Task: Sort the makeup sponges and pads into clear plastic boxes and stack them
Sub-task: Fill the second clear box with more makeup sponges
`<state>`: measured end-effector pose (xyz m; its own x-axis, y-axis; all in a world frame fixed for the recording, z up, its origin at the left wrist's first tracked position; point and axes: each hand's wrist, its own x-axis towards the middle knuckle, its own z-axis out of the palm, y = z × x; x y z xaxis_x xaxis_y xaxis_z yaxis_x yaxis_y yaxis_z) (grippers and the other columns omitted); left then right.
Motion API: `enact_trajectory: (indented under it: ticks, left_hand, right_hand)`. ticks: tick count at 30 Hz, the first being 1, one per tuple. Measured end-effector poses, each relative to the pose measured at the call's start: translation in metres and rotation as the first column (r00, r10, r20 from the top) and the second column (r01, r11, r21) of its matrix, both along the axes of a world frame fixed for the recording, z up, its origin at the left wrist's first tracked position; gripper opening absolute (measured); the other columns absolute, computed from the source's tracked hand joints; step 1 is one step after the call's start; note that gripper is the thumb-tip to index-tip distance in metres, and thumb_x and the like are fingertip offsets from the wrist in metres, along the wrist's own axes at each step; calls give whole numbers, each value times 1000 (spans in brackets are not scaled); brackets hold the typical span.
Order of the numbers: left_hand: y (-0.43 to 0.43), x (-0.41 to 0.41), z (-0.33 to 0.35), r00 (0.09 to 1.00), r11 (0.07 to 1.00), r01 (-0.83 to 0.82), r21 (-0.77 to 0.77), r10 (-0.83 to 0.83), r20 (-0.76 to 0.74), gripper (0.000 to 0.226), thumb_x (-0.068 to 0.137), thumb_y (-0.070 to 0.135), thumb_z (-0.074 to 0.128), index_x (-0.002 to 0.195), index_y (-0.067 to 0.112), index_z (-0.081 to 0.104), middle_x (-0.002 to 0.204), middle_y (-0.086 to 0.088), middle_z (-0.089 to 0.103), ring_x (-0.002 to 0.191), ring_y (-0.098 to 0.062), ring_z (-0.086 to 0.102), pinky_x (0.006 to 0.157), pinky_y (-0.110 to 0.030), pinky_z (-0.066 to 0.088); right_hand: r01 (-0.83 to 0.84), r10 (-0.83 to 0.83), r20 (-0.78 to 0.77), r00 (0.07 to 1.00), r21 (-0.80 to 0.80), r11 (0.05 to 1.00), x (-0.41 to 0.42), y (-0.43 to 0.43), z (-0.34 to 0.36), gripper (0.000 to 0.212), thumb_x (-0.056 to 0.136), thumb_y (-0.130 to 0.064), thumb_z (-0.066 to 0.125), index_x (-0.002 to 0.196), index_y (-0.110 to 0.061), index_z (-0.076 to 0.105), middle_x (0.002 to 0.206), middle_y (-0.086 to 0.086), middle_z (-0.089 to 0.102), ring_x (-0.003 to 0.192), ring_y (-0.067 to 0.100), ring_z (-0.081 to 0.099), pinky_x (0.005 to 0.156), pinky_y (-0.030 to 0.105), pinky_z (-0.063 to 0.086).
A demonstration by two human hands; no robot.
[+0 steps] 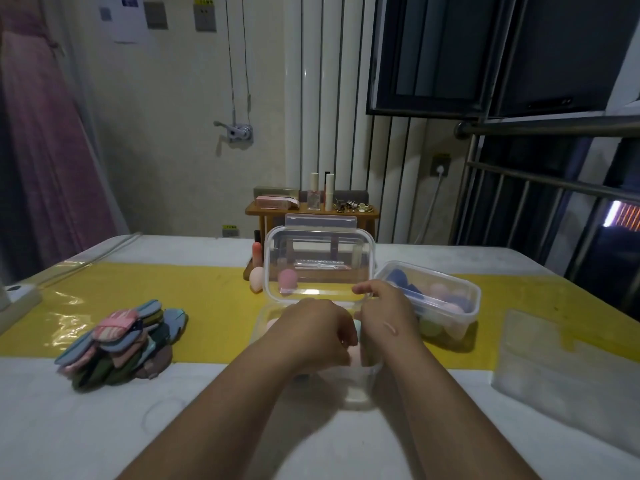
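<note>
A clear plastic box point(360, 379) stands open in front of me on the table. Its clear lid point(318, 251) is upright along the box's far rim. My left hand point(311, 330) reaches down into the box with its fingers curled round a pink sponge point(356, 356). A teal sponge point(357, 328) shows between my hands. My right hand point(388, 313) is at the lid's lower right corner, pinching its edge. Another pink sponge point(286, 279) shows through the lid. A peach sponge point(257, 278) lies left of it. A pile of flat pads point(121, 341) lies at the left.
A second clear box point(464, 317), holding blue and pink sponges, stands to the right. A translucent plastic piece point(554, 362) lies flat at the far right. A small wooden shelf point(311, 212) with cosmetics stands behind the lid. A white power strip point(17, 299) is at the left edge.
</note>
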<state>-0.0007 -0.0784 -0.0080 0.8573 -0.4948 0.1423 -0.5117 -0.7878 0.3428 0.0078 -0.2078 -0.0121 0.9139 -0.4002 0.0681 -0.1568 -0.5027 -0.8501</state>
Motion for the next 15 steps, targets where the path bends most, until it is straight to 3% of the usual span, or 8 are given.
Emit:
enact_trajectory:
  ticks: [6,15]
  left_hand:
    - [6,0,2,999,999,-2,-39,0,-50,24,77,25,72,99,35,77,93,14,72,84,-8,65,80,-32,57]
    - [10,-4,3,997,997,-1,-77,-5,-75,18,84,25,66,93,37,76,89,20,69,80,-6,65,77,-33,58]
  right_hand:
    - [1,-1,5,1000,4,1000,1,1,-3,41,94,4,52,121,-26,61,105,0,51,86,16,52,60,22,43]
    - [-4,3,33,999,19,1000,2,-2,-5,40,94,5,49,116,-26,63,102,1,52,85,17,53,69,29,48]
